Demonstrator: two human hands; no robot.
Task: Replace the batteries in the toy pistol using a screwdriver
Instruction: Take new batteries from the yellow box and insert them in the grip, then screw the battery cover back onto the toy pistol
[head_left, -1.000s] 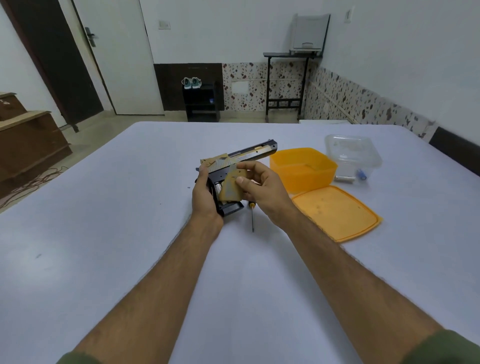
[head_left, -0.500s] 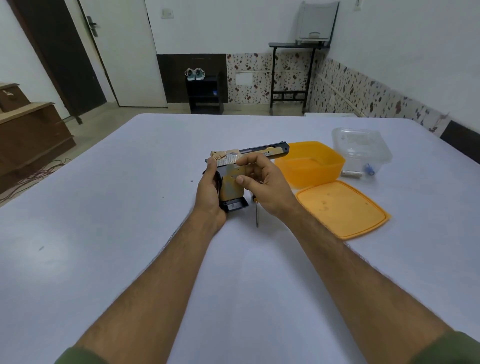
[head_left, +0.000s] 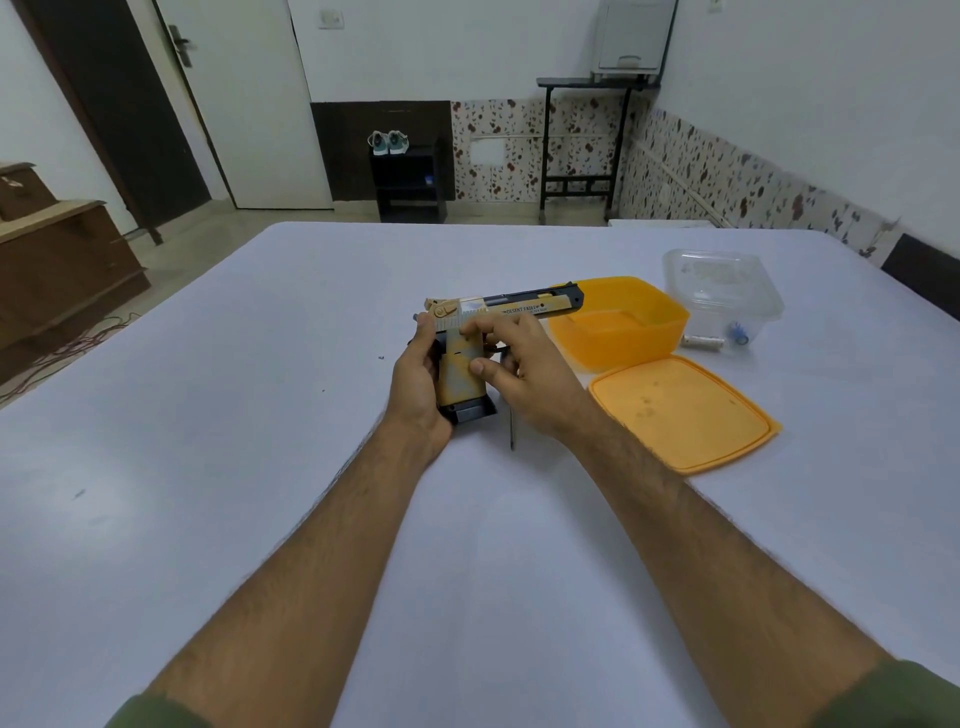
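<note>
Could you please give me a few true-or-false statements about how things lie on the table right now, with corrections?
1. The tan and black toy pistol is held up in both hands. True: the left hand grips the back of the grip, the right hand presses the tan side panel.
2. The thin metal screwdriver is in the right hand. False: it lies on the white table, partly hidden under that hand.
3. The orange plastic tub has its lid on. False: the flat orange lid lies beside it.
4. The clear plastic box stands right of the orange tub. True.
5. The pistol's barrel points toward the tub. True.
</note>
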